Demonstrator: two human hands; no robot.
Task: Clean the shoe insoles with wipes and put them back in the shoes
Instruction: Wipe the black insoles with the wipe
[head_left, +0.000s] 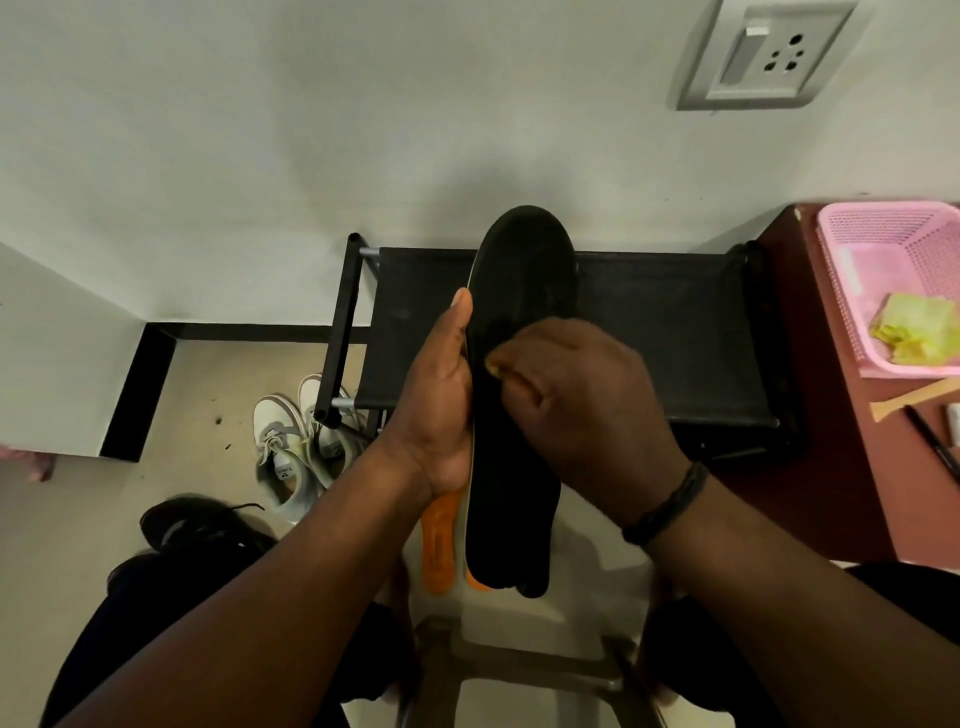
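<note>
A long black foam insole with an orange underside (519, 415) is held upright by the left hand (441, 410), thumb laid along its left edge, fingers wrapped behind it. A second orange-backed insole (439, 540) shows just below the left palm; whether it is gripped too cannot be told. The right hand (576, 410) is curled over the black face of the insole at mid-length, with a small yellowish wipe (491, 364) pinched under the fingertips, mostly hidden.

Step in hand, as judged: wiping the top face. To be done well, the wipe should be pressed flat and drawn in long strokes heel to toe, with the insole backed firmly by the left fingers so it is not bent. The toe end above the right hand and the heel end below the wrist look yet to be covered. The wipe should be refolded when soiled.

White lace-up sneakers (296, 447) lie on the floor left of the left hand; dark shoes (197, 525) are below them. More yellow-green wipes (914, 332) sit in a pink plastic basket (883, 228), far right of the right hand.
</note>
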